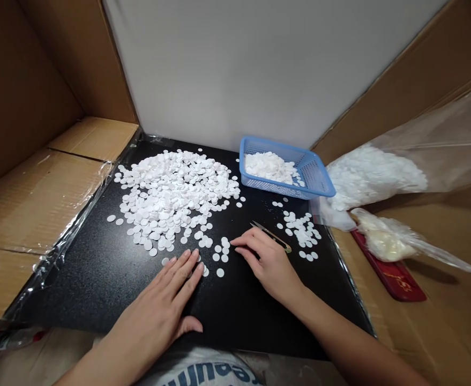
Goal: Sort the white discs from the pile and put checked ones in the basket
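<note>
Many white discs [171, 193] lay heaped on black tabletop [82, 284]; seemed light, slippery, best pinched by rims. Left hand [166, 295]: fingers lay flat, thumb spread. Right hand [273, 265]: fingertips sat close, pinch unclear.

Plain grey wall [259, 69], brown cardboard sides [74, 43], speckled black tabletop [82, 268]

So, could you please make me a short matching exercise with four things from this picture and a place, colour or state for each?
1. basket
2. left hand
3. snips
4. flat object

A. red, partly covered by a clear bag
B. blue, with white discs inside
C. lying close by the right hand
D. palm down, thumb out

Pairs: 1-B, 2-D, 3-C, 4-A
</note>
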The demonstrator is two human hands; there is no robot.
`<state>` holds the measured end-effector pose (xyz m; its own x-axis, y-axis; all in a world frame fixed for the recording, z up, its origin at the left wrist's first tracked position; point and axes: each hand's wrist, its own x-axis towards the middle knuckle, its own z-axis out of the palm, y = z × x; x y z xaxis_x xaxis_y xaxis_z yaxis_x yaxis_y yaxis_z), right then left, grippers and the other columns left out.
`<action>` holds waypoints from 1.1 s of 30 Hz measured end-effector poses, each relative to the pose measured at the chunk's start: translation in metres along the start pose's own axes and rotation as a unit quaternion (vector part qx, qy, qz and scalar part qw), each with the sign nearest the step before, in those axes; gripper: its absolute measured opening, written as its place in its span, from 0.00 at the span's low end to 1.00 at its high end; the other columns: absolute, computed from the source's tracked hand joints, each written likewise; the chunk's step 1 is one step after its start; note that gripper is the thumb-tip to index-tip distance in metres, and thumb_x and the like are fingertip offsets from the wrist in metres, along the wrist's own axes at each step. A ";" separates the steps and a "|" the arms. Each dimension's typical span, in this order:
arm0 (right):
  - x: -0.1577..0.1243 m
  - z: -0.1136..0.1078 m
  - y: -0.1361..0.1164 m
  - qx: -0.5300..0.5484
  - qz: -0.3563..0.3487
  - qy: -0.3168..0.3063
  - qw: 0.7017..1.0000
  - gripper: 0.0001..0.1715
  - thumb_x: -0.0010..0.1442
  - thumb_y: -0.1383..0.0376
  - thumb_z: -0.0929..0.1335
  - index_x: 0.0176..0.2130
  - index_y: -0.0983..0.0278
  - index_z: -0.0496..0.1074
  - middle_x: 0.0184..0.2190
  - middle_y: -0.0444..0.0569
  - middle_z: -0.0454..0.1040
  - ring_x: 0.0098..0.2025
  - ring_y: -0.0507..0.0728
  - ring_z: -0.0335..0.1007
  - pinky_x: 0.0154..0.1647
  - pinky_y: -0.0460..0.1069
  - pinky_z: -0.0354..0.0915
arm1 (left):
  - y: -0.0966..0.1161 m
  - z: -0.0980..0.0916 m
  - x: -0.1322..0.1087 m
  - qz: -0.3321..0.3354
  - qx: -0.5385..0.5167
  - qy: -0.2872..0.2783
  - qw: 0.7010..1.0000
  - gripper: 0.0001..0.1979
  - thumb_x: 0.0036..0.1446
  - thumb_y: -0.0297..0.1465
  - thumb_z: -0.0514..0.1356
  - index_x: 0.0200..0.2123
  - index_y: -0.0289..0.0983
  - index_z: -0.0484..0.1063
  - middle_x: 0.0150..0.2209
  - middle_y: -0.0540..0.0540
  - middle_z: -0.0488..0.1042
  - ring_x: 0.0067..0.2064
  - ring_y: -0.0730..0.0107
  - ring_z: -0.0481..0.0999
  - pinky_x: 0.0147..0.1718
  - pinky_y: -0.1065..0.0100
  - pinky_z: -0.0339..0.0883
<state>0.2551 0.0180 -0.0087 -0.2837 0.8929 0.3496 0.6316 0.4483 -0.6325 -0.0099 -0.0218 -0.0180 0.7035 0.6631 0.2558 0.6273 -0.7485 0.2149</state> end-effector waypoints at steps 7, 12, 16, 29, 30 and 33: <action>0.006 0.008 0.007 -0.044 -0.043 -0.012 0.998 0.13 0.67 0.72 0.63 0.46 0.62 0.75 0.36 0.50 0.71 0.38 0.57 0.70 0.40 0.52 0.71 | 0.002 0.012 0.010 0.031 0.000 -0.016 0.999 0.46 0.61 0.56 0.51 0.73 0.37 0.40 0.71 0.33 0.52 0.70 0.48 0.54 0.63 0.49 0.62; 0.007 0.006 0.007 -0.123 -0.105 -0.024 0.987 0.11 0.70 0.69 0.63 0.42 0.65 0.76 0.34 0.51 0.72 0.35 0.56 0.68 0.38 0.51 0.69 | 0.003 0.008 0.018 0.039 -0.021 -0.018 0.999 0.42 0.62 0.53 0.53 0.70 0.35 0.50 0.70 0.33 0.53 0.71 0.48 0.54 0.61 0.48 0.65; 0.004 0.001 0.005 -0.182 -0.151 -0.050 0.970 0.13 0.70 0.68 0.62 0.37 0.65 0.75 0.33 0.50 0.73 0.34 0.56 0.67 0.37 0.51 0.65 | 0.001 0.006 0.029 0.037 -0.034 -0.028 0.998 0.39 0.63 0.51 0.54 0.69 0.35 0.53 0.69 0.35 0.57 0.70 0.52 0.56 0.62 0.49 0.64; 0.001 -0.008 0.008 -0.049 -0.070 -0.041 0.995 0.05 0.67 0.67 0.67 0.38 0.62 0.74 0.34 0.48 0.73 0.36 0.55 0.71 0.39 0.50 0.70 | 0.000 0.006 0.028 0.045 -0.065 -0.036 0.996 0.33 0.65 0.47 0.57 0.68 0.40 0.58 0.69 0.39 0.58 0.68 0.53 0.62 0.62 0.51 0.66; 0.002 -0.008 0.008 -0.050 -0.071 -0.037 0.996 0.06 0.68 0.68 0.66 0.41 0.62 0.74 0.35 0.49 0.73 0.37 0.56 0.71 0.39 0.50 0.70 | -0.001 0.005 0.027 0.042 -0.071 -0.038 0.996 0.32 0.65 0.47 0.57 0.68 0.41 0.58 0.69 0.40 0.58 0.68 0.53 0.62 0.62 0.51 0.66; 0.001 -0.008 0.009 -0.078 -0.094 -0.062 0.991 0.09 0.68 0.69 0.65 0.44 0.62 0.75 0.37 0.52 0.73 0.38 0.57 0.71 0.40 0.52 0.71 | -0.002 0.002 0.024 0.038 -0.080 -0.046 0.995 0.31 0.64 0.46 0.58 0.67 0.43 0.60 0.69 0.40 0.58 0.68 0.53 0.62 0.62 0.51 0.66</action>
<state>0.2656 0.0229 -0.0085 -0.4871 0.7973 0.3564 0.6608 0.6033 -0.4466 0.0062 -0.0041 -0.0142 0.7795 0.5965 0.1910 0.5147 -0.7838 0.3475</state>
